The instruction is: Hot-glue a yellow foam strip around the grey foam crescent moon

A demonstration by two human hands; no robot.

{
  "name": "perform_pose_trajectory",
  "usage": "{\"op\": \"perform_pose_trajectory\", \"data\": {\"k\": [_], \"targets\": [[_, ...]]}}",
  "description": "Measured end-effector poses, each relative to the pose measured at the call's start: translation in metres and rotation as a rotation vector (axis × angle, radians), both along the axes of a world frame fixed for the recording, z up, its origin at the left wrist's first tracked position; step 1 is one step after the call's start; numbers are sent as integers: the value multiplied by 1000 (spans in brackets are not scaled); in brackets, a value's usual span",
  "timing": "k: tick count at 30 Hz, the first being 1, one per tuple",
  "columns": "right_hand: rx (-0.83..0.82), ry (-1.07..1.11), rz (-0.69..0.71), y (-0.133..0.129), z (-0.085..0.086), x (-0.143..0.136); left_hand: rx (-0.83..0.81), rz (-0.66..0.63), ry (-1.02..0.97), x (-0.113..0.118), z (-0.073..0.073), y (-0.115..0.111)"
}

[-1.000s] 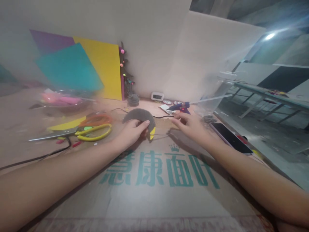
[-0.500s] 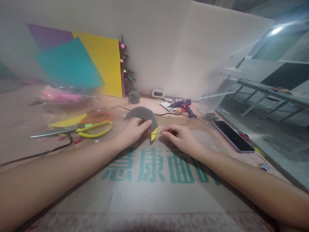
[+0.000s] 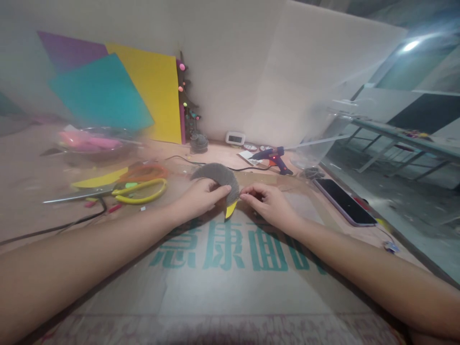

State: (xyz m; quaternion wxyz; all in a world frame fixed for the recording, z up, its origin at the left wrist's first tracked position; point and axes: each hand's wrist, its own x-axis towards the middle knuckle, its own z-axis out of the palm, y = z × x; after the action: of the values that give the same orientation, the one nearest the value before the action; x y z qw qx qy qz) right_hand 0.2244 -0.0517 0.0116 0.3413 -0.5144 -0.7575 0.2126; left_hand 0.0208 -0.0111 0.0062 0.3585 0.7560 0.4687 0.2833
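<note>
My left hand (image 3: 207, 197) grips a crescent-shaped piece (image 3: 212, 171) between thumb and fingers. Grey thread-like material covers most of it in fine ridges, while its lower tip (image 3: 230, 210) shows bare yellow and comes to a point. Just to the right, my right hand (image 3: 266, 202) pinches a thin strand close beside the crescent's edge; the strand is very fine and partly hidden by the fingertips. Both hands are over a cardboard sheet (image 3: 201, 297) printed with large green characters.
At left lie yellow-handled scissors (image 3: 142, 192), orange-handled scissors (image 3: 143, 171) and a yellow scrap (image 3: 100, 179). Behind stand a glue gun (image 3: 273, 158), a small white clock (image 3: 235, 138) and coloured sheets (image 3: 100, 93). A phone (image 3: 344, 202) lies at right near the table edge.
The crescent and my left hand have shifted slightly right and toward me, and the crescent has turned a little. Its edge is now closer to my right fingertips, which have barely moved.
</note>
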Motion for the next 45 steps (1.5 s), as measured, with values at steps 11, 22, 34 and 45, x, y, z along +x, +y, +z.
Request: {"op": "perform_pose_trajectory", "data": {"k": [11,22,34,45], "targets": [[-33,29,4,0,0,0,-67,-21,16,0,3,-2],[-360,307,52,-2,5,-3,8,-150,23,1,0,-3],[-300,419,-38,-3,5,-4,166,-303,-102,2,1,-24],[-263,328,36,-4,6,-3,291,-300,-90,1,-9,-18]]}}
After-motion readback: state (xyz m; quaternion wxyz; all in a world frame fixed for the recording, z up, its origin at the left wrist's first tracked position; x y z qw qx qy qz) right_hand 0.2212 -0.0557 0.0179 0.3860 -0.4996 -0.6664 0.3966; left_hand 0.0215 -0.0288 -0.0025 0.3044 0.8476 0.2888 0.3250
